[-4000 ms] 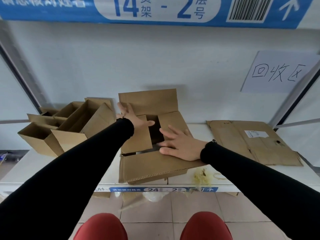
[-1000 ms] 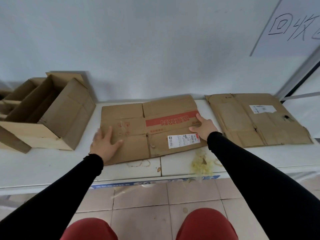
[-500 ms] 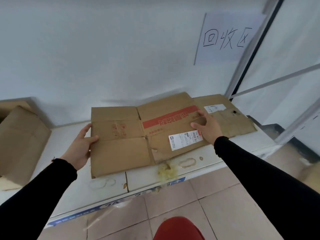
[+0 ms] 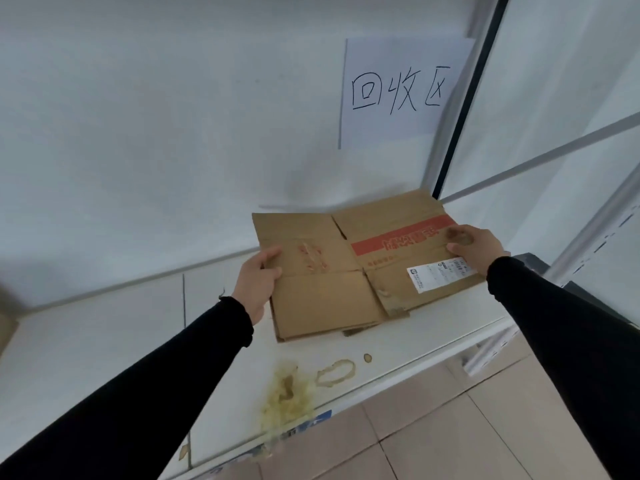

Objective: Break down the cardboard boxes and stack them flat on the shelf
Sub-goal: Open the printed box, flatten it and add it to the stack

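Observation:
A flattened brown cardboard box (image 4: 329, 292) with a red printed band and a white shipping label lies at the right end of the white shelf (image 4: 104, 334). It covers an earlier flattened box, of which only a sliver of edge (image 4: 356, 330) shows below it. My left hand (image 4: 259, 278) grips the flat box's left edge, thumb on top. My right hand (image 4: 474, 249) holds its right side with fingers curled over the top near the red band.
A paper sign (image 4: 398, 91) with handwritten characters hangs on the white wall. A dark upright post (image 4: 464, 98) stands behind the box at right. Yellowish stains (image 4: 287, 393) mark the shelf front. An upright box's corner (image 4: 5, 327) shows at far left. Tiled floor lies below.
Both hands have slid the flattened box to the right, so that it now lies on top of the earlier flat box. The view has swung right, leaving the upright boxes almost out of frame.

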`<state>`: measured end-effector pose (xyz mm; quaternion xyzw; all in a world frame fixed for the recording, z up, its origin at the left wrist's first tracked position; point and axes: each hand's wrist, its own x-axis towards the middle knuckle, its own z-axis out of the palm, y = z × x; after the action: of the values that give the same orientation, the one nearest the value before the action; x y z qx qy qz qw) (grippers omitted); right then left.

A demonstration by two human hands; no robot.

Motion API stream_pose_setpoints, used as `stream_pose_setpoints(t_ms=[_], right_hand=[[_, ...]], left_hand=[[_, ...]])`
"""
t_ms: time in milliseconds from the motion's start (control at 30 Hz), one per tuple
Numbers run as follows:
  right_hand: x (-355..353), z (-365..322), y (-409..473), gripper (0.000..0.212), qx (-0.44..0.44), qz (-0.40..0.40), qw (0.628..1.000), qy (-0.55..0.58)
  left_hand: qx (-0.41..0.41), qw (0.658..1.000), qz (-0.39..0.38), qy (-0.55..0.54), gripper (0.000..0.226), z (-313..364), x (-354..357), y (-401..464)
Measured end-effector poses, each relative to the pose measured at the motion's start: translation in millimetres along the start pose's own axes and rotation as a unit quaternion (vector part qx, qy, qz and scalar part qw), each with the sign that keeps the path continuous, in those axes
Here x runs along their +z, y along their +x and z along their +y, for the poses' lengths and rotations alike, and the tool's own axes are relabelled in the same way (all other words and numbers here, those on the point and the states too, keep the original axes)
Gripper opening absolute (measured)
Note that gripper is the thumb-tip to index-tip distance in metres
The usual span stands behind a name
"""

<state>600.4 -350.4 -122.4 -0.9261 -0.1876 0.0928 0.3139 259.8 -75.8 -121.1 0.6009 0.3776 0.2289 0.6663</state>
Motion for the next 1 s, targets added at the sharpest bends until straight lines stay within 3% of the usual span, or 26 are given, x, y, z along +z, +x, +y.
stream_pose_setpoints(t_ms=[167, 333, 433, 500, 567, 667, 733, 833, 900, 1000], right_hand=[[5.6, 15.9, 29.2, 0.032, 0.032, 0.041, 0.987, -0.150], [25.3, 28.7, 50.4, 0.035, 0.029, 0.058, 0.978, -0.200], [45.0, 39.9, 51.7, 0.043, -0.022, 0.012, 0.975, -0.222], [54.0, 46.1, 45.3, 0.052, -0.053, -0.003, 0.972, -0.227], [58.6, 47.5, 32.4, 0.056, -0.066, 0.037, 0.979, -0.191], [67.4, 49.1, 12.6, 0.055, -0.092, 0.090, 0.979, -0.161], [72.0, 53.0, 6.0, 0.064, -0.089, 0.034, 0.976, -0.195], [67.7, 56.9, 13.4, 0.074, -0.087, -0.048, 0.964, -0.247], [66.2, 54.5, 21.0, 0.074, -0.080, -0.069, 0.958, -0.265], [67.9, 42.0, 21.9, 0.068, -0.055, -0.087, 0.955, -0.277]], left_hand=[[0.017, 1.000, 0.010, 0.019, 0.046, -29.4, 44.3, 25.1], [0.032, 0.985, -0.004, 0.172, 0.049, -58.6, 52.2, 46.9], [0.052, 0.941, -0.014, 0.333, 0.054, -68.2, 48.1, 52.3], [0.077, 0.878, -0.005, 0.472, 0.057, -68.4, 45.5, 50.7], [0.121, 0.811, 0.016, 0.572, 0.060, -67.2, 42.4, 52.1], [0.192, 0.761, -0.061, 0.616, 0.054, -68.0, 45.0, 60.1], [0.200, 0.748, -0.117, 0.622, 0.053, -68.5, 54.3, 60.7], [0.153, 0.747, -0.121, 0.635, 0.075, -70.2, 67.7, 56.7], [0.143, 0.738, -0.112, 0.650, 0.088, -73.4, 71.9, 56.0], [0.128, 0.741, -0.118, 0.649, 0.089, -71.6, 73.3, 55.8]])
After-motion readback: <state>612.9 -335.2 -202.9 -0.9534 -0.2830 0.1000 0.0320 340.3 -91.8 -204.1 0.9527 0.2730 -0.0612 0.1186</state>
